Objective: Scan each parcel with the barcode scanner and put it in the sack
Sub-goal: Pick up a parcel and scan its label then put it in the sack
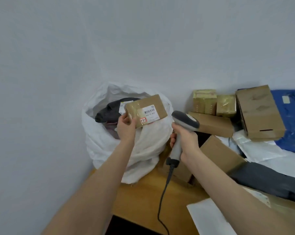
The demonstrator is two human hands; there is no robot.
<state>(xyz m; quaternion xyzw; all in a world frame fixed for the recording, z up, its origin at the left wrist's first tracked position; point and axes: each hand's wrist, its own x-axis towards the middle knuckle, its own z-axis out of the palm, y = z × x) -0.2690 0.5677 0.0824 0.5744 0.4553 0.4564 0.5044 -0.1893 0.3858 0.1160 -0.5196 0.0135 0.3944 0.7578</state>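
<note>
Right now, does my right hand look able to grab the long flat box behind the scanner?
Probably not yet: the right hand grips the scanner, so it has no free grip. The long flat box lies just past the scanner head, near side uncovered; otherwise the way looks free.

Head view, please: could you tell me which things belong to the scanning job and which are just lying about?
Job: taped cardboard parcel in left hand; barcode scanner in right hand; white sack; grey mailer inside it; cardboard boxes waiting on wooden table.
Lying about: white sheet, lower right; blue bag, far right, perhaps a parcel.
</note>
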